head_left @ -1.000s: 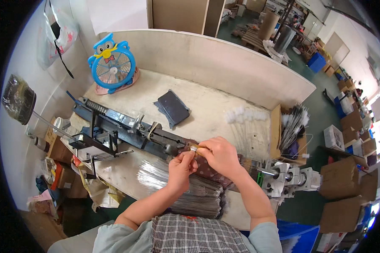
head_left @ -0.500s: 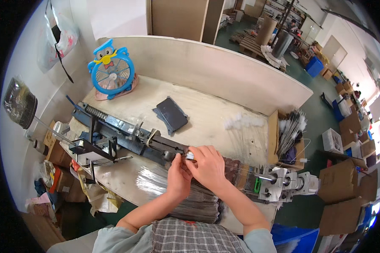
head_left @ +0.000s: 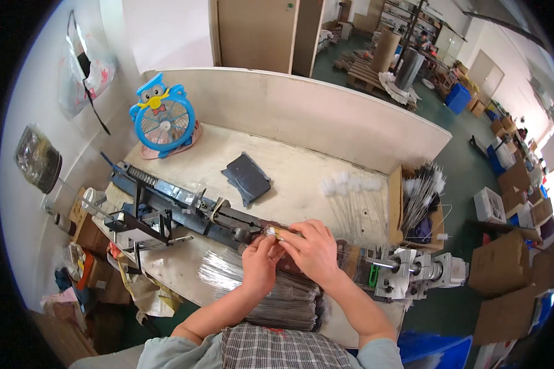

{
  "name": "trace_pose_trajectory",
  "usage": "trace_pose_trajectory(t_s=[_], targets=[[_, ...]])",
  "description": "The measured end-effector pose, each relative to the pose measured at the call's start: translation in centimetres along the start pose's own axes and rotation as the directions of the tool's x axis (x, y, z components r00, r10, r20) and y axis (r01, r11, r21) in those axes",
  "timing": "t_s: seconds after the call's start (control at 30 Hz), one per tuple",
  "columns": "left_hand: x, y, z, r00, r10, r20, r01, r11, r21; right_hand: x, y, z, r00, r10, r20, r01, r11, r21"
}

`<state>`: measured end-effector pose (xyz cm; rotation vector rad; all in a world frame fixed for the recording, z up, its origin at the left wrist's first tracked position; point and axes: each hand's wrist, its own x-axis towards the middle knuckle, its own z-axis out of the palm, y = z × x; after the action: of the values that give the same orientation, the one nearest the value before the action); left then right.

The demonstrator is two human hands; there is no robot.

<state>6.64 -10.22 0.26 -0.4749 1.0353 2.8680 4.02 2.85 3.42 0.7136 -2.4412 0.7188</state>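
My two hands meet over the near end of a long dark metal jig (head_left: 184,209). Between their fingertips is a small white and yellowish piece (head_left: 272,231), its kind too small to make out. My left hand (head_left: 260,265) pinches it from the left, fingers bent. Closed around its other side is my right hand (head_left: 312,251), index finger and thumb at the piece. Below my hands lies a thick bundle of thin metal wires (head_left: 283,298). Several wires with white fluffy ends, wire brushes (head_left: 351,184), lie to the far right on the table.
A metal clamping machine with a shaft (head_left: 412,270) stands at the right. Behind it, a cardboard box (head_left: 395,212) holds more brushes. A dark flat pad (head_left: 249,175) and a blue cartoon fan (head_left: 165,126) sit farther back. A black frame (head_left: 144,224) is at the left.
The view has tilted slightly, so the table sits lower in the picture. My right hand has shifted a little right, and more of the small piece shows between my fingers.
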Motion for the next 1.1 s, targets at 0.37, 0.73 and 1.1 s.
trace_pose_trajectory(t_s=[0.37, 0.73, 1.1], targets=[[-0.3, 0.5, 1.1, 0.999, -0.01, -0.031, 0.01, 1.0, 0.006, -0.1, -0.6, -0.5, 1.0, 0.024, 0.009, -0.024, 1.0, -0.003], [0.1, -0.1, -0.4, 0.999, -0.039, 0.034, 0.042, 0.996, -0.082, 0.7, -0.9, -0.6, 0.998, 0.034, 0.043, -0.036, 0.999, 0.039], [-0.5, 0.6, 1.3, 0.998, -0.034, -0.043, 0.034, 0.999, -0.011, 0.5, -0.8, -0.5, 0.999, 0.028, 0.021, -0.029, 0.997, 0.068]])
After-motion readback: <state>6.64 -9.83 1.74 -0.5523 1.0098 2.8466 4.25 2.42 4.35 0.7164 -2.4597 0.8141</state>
